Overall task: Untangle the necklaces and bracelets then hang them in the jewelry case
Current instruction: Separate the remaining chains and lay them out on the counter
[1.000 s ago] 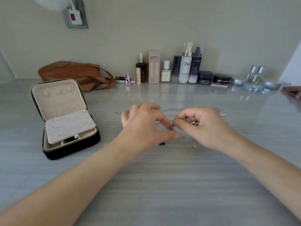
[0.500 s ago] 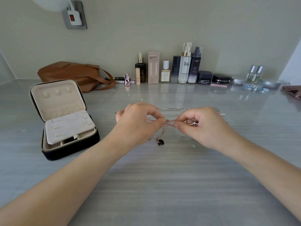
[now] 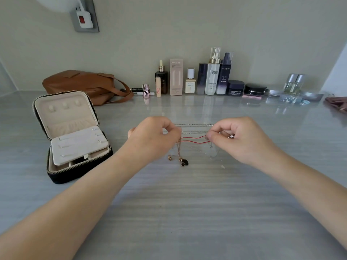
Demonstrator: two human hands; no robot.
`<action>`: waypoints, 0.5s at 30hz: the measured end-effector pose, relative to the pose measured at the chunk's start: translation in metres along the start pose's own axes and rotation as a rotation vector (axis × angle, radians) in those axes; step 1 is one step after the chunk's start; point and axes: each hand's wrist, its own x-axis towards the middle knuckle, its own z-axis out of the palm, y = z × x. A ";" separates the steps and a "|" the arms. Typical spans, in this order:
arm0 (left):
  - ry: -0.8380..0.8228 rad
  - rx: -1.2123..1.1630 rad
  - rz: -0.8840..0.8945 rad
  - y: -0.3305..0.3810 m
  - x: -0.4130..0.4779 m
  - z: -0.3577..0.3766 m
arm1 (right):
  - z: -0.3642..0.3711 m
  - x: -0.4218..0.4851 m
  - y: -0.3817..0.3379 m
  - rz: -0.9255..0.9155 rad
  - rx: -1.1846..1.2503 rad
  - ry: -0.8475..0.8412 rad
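Left hand (image 3: 154, 139) — red cord (image 3: 193, 138), seemingly — right hand (image 3: 242, 141)

The table (image 3: 187, 212) looks like smooth grey stone with thin lines, and it shines near the wall. The jewelry case (image 3: 78, 172) is black and matt outside, with pale, soft cloth inside. The bag (image 3: 80, 84) looks like brown leather. The red cord (image 3: 193, 142) is thin string. The silver chains (image 3: 193, 125) are shiny metal. The tall white bottle (image 3: 212, 79) is glossy.
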 end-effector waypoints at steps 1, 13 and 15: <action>-0.024 0.014 -0.023 0.000 0.000 -0.001 | -0.001 0.000 -0.001 0.001 0.014 -0.016; -0.145 -0.202 0.153 0.008 -0.010 0.014 | -0.019 0.000 -0.017 0.026 0.301 -0.151; -0.219 -0.393 0.186 0.014 -0.013 0.017 | -0.021 0.001 -0.021 -0.012 0.394 -0.134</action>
